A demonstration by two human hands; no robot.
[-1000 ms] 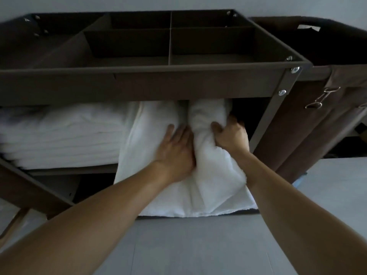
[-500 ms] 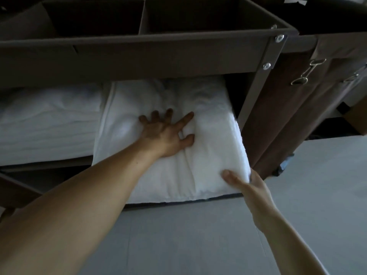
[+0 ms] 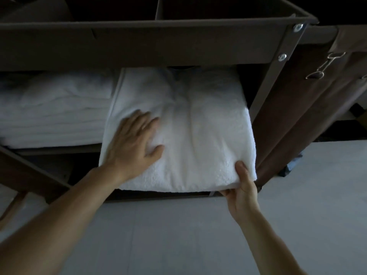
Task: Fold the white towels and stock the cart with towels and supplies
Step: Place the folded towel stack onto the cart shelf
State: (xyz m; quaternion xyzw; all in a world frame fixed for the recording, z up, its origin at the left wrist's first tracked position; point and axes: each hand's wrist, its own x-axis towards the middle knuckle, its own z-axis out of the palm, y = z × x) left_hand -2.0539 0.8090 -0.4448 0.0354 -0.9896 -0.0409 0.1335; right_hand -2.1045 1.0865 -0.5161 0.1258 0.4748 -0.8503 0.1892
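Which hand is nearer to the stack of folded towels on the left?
Left. The left hand presses the protruding towel just beside the stack; the right hand pinches that towel's near right corner, farther away.

right hand (image 3: 241, 187) now at towel (image 3: 198, 126) corner

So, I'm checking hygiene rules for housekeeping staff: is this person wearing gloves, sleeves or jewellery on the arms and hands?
No. The left grip and right grip are ungloved hands with no rings showing. The left forearm and right forearm are bare to the picture's edge: no sleeves, watch or bracelet in view.
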